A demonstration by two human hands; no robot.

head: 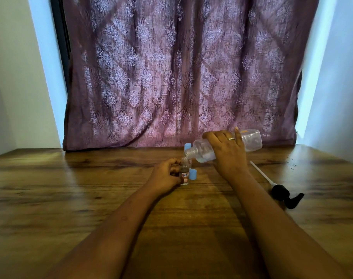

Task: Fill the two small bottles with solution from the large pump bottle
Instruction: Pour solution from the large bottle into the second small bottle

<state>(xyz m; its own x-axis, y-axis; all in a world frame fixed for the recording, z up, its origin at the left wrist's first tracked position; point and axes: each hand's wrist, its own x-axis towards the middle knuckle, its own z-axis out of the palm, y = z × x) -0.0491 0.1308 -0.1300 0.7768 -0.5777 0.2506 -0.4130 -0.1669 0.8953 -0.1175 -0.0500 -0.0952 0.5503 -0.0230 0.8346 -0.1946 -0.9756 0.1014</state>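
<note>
My right hand wraps the light, slick, squeezable large bottle mid-body, tipped to the small bottle that my left hand pinches upright on the counter, which looks tippy.

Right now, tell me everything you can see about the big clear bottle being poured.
The large bottle is clear plastic, squarish at its base, with its pump removed. The right hand grips its middle and holds it tipped nearly level above the wooden table, its open neck over the small bottle steadied by the left hand. A little clear liquid pools near its shoulder.
</note>
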